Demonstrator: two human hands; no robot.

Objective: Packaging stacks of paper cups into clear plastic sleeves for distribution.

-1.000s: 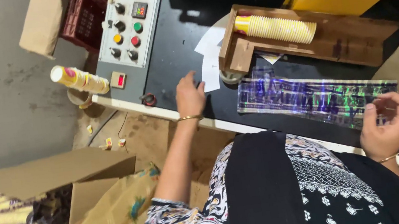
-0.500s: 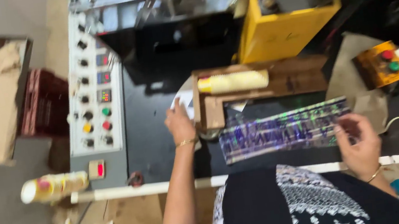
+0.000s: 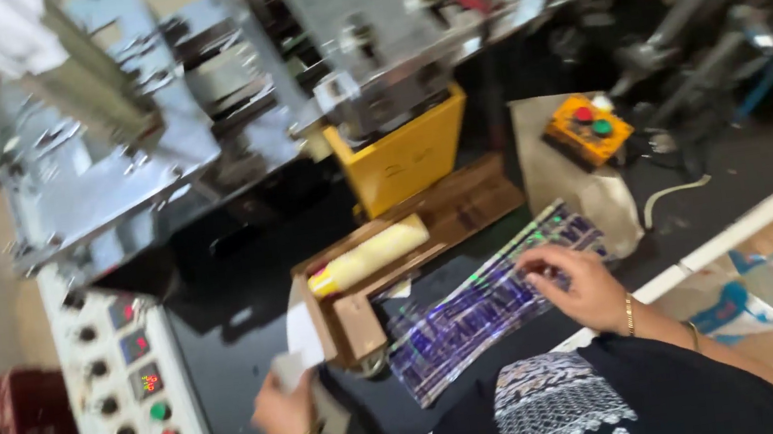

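Now the view has swung up toward the machine. On the black counter, the left hand has lifted, fingers pinched on a white paper slip, while the right hand stays pressed on the shiny printed film, fingers curled. Beyond sit the wooden tray and the roll of cups.

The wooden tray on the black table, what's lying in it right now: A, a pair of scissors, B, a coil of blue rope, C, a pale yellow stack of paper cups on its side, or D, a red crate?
C: a pale yellow stack of nested cups lies on its side in the wooden tray, just beyond the shiny printed sheet that the right hand rests on.
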